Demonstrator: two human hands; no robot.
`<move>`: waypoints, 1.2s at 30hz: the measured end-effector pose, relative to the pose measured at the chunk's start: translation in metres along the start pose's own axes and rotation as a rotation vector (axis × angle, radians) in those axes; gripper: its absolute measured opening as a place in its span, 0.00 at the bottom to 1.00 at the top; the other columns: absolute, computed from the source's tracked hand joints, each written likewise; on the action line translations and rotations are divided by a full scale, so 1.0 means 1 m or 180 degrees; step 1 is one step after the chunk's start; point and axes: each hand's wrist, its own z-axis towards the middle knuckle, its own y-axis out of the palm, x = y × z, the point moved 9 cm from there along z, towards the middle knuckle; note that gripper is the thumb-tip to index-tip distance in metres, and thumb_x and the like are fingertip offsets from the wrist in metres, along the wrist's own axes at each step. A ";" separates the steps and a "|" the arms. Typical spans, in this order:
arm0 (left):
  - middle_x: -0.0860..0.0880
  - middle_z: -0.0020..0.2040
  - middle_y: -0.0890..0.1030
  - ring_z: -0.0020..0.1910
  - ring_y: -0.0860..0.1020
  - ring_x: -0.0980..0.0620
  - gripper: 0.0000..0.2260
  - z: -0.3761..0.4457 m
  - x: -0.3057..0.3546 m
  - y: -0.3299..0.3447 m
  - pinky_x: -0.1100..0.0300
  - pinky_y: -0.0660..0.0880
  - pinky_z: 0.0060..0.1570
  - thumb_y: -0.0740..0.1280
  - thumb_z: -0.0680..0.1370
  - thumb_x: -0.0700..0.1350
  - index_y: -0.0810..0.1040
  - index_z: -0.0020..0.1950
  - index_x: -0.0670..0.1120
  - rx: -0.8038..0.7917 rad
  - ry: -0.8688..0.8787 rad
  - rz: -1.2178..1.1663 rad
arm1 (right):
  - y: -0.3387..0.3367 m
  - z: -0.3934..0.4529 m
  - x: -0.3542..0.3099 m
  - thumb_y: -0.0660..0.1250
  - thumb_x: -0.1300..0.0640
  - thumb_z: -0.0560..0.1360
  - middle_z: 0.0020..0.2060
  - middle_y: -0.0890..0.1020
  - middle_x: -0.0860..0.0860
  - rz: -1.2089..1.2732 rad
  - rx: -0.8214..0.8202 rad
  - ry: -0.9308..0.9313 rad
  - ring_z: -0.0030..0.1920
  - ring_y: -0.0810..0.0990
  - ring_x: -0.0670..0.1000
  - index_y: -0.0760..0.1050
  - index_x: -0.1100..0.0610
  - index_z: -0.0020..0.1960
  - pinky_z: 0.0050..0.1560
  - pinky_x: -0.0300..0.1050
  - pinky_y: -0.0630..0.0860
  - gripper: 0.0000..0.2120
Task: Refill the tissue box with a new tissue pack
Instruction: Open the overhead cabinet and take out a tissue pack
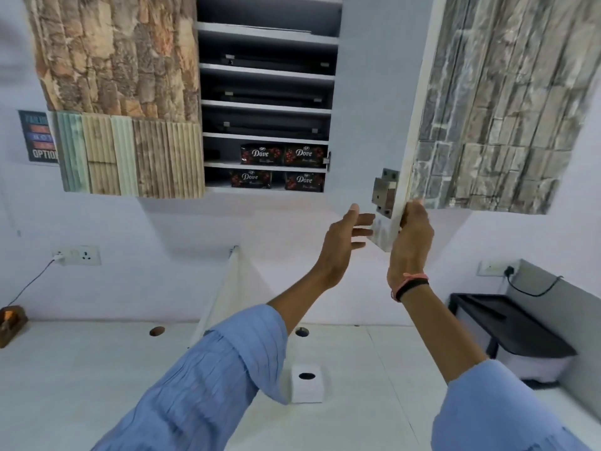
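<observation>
A white cube tissue box (307,384) with a dark oval slot on top stands on the white counter below my arms. Several dark "Dove" tissue packs (261,154) lie on the two lowest shelves of the open wall cabinet. My right hand (410,242) grips the lower corner of the open cabinet door (422,125). Just left of that door edge, below the shelves, my left hand (341,242) is raised with fingers spread and nothing in it.
Upper shelves hold flat dark items. The closed left cabinet door (117,92) has stone-pattern panels. A black shelf (507,323) stands at the right over a white bin. Wall sockets (78,255) with a cable and a small wooden holder (11,323) are at the left.
</observation>
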 end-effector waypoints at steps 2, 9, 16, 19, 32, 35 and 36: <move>0.47 0.61 0.84 0.60 0.82 0.47 0.26 0.007 0.004 -0.021 0.46 0.77 0.63 0.51 0.86 0.59 0.82 0.64 0.44 0.0155 0.0073 -0.0062 | 0.003 -0.010 -0.024 0.55 0.54 0.86 0.46 0.75 0.42 0.0191 0.0324 -0.0476 0.42 0.76 0.31 0.70 0.43 0.48 0.41 0.22 0.69 0.11; 0.42 0.58 0.85 0.58 0.83 0.41 0.24 0.040 0.005 -0.135 0.43 0.79 0.61 0.54 0.85 0.58 0.83 0.57 0.44 0.0887 0.0098 -0.0335 | 0.101 -0.016 -0.017 0.59 0.60 0.82 0.44 0.83 0.54 0.0292 -0.0015 -0.1153 0.47 0.81 0.56 0.79 0.63 0.48 0.49 0.58 0.80 0.11; 0.42 0.58 0.84 0.57 0.83 0.42 0.27 0.089 -0.027 -0.271 0.51 0.82 0.54 0.55 0.84 0.61 0.82 0.60 0.42 0.1460 0.0087 -0.0490 | 0.225 0.026 0.096 0.62 0.62 0.79 0.36 0.83 0.49 -0.0128 -0.0661 -0.0230 0.37 0.82 0.51 0.80 0.59 0.48 0.38 0.50 0.83 0.08; 0.41 0.58 0.84 0.56 0.83 0.42 0.26 0.119 -0.037 -0.321 0.50 0.82 0.54 0.55 0.84 0.61 0.83 0.58 0.42 0.1658 0.0128 -0.0600 | 0.277 0.050 0.138 0.63 0.62 0.78 0.34 0.82 0.53 -0.0492 -0.0880 -0.0116 0.34 0.82 0.57 0.80 0.61 0.45 0.27 0.42 0.78 0.07; 0.43 0.48 0.84 0.47 0.82 0.46 0.23 0.188 -0.087 -0.408 0.49 0.81 0.50 0.58 0.84 0.59 0.84 0.52 0.42 0.1861 0.0037 -0.0824 | 0.390 0.138 0.244 0.61 0.64 0.77 0.38 0.83 0.71 -0.1337 -0.0969 0.0385 0.20 0.76 0.56 0.73 0.64 0.35 0.20 0.41 0.72 0.12; 0.44 0.47 0.84 0.46 0.80 0.46 0.23 0.190 -0.092 -0.413 0.51 0.80 0.48 0.58 0.84 0.58 0.84 0.52 0.42 0.1961 0.0029 -0.0861 | 0.393 0.140 0.249 0.60 0.66 0.76 0.34 0.82 0.68 -0.1334 -0.0994 0.0419 0.20 0.75 0.55 0.74 0.65 0.35 0.22 0.43 0.73 0.12; 0.44 0.46 0.83 0.46 0.80 0.46 0.23 0.190 -0.092 -0.414 0.51 0.80 0.46 0.58 0.84 0.58 0.83 0.52 0.41 0.2000 0.0033 -0.0876 | 0.393 0.140 0.251 0.61 0.66 0.76 0.34 0.81 0.68 -0.1306 -0.1000 0.0423 0.21 0.75 0.56 0.74 0.67 0.36 0.22 0.44 0.73 0.11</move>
